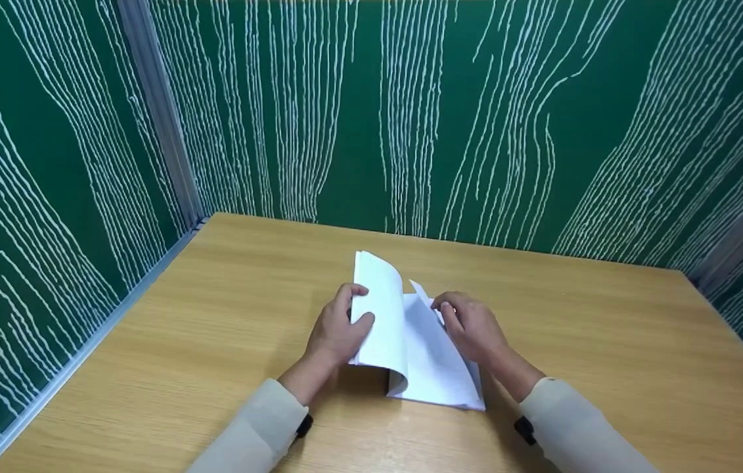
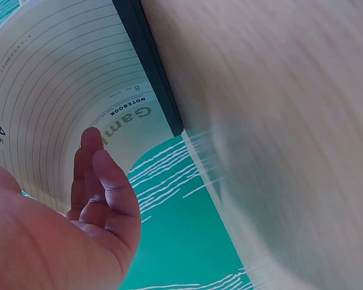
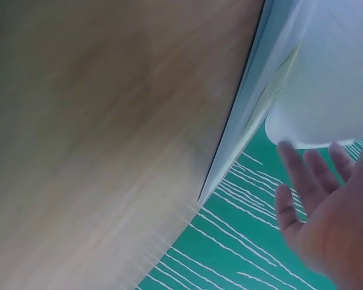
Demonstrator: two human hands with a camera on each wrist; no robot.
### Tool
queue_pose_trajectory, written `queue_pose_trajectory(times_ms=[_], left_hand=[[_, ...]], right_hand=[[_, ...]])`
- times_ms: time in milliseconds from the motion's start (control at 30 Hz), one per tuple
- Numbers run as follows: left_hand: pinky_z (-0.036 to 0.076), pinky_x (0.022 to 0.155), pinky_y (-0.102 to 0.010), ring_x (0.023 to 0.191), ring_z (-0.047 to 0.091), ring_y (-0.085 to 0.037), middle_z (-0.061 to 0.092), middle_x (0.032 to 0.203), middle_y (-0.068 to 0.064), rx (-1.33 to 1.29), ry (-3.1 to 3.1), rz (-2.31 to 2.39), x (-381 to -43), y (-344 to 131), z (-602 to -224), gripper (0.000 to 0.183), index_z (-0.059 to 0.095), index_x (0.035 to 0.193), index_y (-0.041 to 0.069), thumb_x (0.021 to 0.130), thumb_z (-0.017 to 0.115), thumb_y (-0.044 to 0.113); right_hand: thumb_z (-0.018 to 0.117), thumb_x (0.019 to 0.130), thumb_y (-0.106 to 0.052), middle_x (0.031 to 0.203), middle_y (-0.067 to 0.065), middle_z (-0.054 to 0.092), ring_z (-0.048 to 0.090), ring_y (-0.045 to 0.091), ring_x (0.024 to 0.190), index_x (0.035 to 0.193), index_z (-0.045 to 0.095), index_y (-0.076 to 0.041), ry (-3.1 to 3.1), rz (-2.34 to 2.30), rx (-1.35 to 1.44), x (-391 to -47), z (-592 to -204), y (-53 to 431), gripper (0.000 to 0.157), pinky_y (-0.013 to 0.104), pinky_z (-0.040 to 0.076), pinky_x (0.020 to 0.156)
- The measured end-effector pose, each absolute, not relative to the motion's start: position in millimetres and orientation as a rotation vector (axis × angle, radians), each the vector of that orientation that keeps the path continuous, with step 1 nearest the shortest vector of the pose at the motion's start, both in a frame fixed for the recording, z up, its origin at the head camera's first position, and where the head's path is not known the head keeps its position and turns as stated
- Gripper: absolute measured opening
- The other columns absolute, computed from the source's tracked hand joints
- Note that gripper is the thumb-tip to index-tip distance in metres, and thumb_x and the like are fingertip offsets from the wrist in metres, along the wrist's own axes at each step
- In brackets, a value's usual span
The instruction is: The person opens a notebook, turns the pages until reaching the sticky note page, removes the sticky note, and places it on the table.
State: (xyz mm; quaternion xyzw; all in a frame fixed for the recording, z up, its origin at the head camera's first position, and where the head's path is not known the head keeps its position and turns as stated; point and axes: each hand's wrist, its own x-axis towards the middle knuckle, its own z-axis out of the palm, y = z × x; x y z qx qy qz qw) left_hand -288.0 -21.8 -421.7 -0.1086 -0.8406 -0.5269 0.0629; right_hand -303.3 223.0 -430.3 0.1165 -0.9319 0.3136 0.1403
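Note:
An A5 notebook [image 1: 433, 355] with white pages lies open on the wooden table, its left part raised and bowed. My left hand [image 1: 338, 332] grips this raised part [image 1: 381, 315], thumb on the white page and fingers behind. From beneath, the left wrist view shows the cream cover [image 2: 54, 78] with printed lines and the word NOTEBOOK, beside a black spine strip [image 2: 148, 60]. At the right side, my right hand [image 1: 473, 325] pinches the edge of a lifted page between thumb and forefinger. Its other fingers [image 3: 299, 172] extend loosely in the right wrist view.
The wooden table [image 1: 213, 315] spreads out around the notebook. Green walls [image 1: 358, 131] with wavy white lines stand behind it and at both sides, with a grey corner post [image 1: 161, 112] at the left. Dark bands show under both sleeves [image 1: 259, 420].

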Motion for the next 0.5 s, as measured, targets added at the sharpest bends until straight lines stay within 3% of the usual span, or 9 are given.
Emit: queue_pose_trajectory(times_ms=[233,500], left_hand=[[0.044,0.085,-0.040,0.098,0.056,-0.020,0.061,0.122,-0.007,-0.337,-2.536,-1.595,-288.5,-22.0,-422.1,0.035,0.051,0.125,0.020,0.090,0.058,0.023],[0.045,0.082,-0.039,0.097,0.056,-0.019,0.060,0.121,-0.004,-0.320,-2.552,-1.590,-289.0,-21.5,-422.7,0.037,0.050,0.126,0.023,0.091,0.058,0.031]], right_hand=[[0.059,0.090,-0.008,0.109,0.002,0.063,0.058,0.018,0.083,0.114,0.065,-0.015,-2.758,0.873,0.417,-302.9,-430.2,221.9,0.026,0.036,0.052,0.076],[0.067,0.088,-0.020,0.118,0.003,0.061,0.066,0.019,0.094,0.127,0.056,-0.018,-2.776,0.938,0.584,-301.1,-432.4,221.7,0.040,0.043,0.053,0.082]])
